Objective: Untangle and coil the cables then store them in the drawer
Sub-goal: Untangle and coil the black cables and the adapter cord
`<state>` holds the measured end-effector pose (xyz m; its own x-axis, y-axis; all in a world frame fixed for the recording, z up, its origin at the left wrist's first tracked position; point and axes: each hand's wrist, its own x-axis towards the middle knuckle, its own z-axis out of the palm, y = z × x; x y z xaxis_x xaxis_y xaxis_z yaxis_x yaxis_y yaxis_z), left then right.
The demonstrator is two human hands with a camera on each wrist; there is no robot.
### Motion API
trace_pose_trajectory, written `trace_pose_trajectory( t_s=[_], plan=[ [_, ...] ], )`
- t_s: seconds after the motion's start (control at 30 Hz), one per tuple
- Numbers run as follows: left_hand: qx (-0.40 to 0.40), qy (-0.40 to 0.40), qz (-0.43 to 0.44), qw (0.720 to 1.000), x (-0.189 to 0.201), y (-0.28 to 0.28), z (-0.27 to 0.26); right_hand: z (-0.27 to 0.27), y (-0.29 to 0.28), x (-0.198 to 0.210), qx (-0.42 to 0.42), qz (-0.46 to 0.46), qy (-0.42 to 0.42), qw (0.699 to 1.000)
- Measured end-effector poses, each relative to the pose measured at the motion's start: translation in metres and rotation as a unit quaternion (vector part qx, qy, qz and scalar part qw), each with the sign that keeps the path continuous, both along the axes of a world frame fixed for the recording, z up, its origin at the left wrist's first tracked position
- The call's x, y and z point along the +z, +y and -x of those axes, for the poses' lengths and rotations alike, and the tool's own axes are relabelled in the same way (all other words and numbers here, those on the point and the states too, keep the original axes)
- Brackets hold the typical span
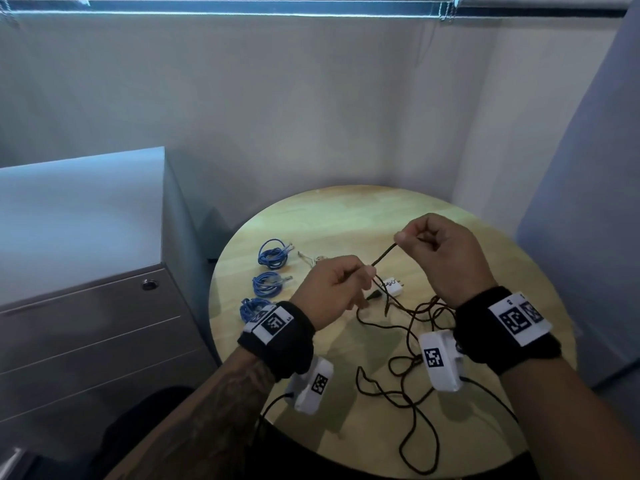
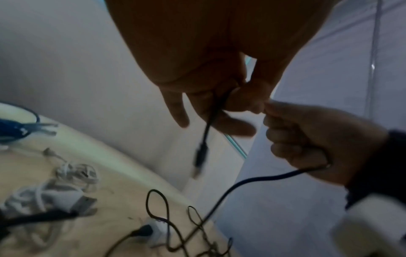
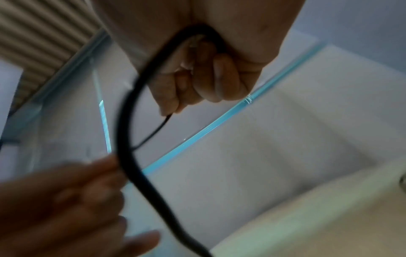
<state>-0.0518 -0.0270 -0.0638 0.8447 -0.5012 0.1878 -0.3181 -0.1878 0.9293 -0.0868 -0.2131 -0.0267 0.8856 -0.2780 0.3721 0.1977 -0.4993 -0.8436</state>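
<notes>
Grey drawer cabinet [image 1: 93, 299] left of table, drawers closed. Round wooden table [image 1: 346, 209] holds three coiled blue cables [image 1: 268, 284] at left, white cable with charger [image 1: 393, 287] mid-table. Black cable [image 1: 398, 362] sprawls in loose loops near front edge, one end lifted. Right hand [image 1: 440, 254] pinches raised stretch; left hand [image 1: 332, 289] pinches it lower, plug dangling below. Risk: pulling taut may tighten loops into knot or drag charger off table. Writing on charger unreadable; wrist markers bear patterns only.
</notes>
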Motion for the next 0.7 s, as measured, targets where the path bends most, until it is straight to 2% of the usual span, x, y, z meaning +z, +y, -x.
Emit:
trace_pose_trajectory(
  t_s=[0.1,0.2,0.3,0.4,0.47,0.5,0.6,0.7],
  plan=[
    [-0.028,0.137,0.073,0.988,0.005,0.003,-0.003,-0.002,-0.012,-0.004,-0.037,0.058,-0.005,0.998],
    [-0.117,0.269,0.143,0.945,0.011,0.008,-0.004,-0.004,-0.022,-0.01,-0.074,0.095,-0.006,0.993],
    [-0.164,0.319,0.168,0.918,0.015,0.014,-0.004,-0.005,-0.028,-0.015,-0.104,0.108,0.002,0.989],
    [-0.191,0.355,0.297,0.865,0.022,0.019,-0.005,-0.004,-0.012,-0.03,-0.055,0.173,0.028,0.983],
    [-0.17,0.355,0.386,0.835,0.024,0.022,-0.009,-0.002,0.009,-0.044,0.033,0.199,0.054,0.978],
    [-0.144,0.346,0.414,0.83,0.023,0.024,-0.013,0.0,0.021,-0.051,0.078,0.207,0.072,0.972],
    [-0.048,0.315,0.441,0.839,0.015,0.03,-0.025,0.007,0.047,-0.052,0.164,0.198,0.117,0.959],
    [0.032,0.291,0.434,0.852,0.006,0.033,-0.034,0.013,0.057,-0.035,0.194,0.192,0.146,0.951]
  ],
)
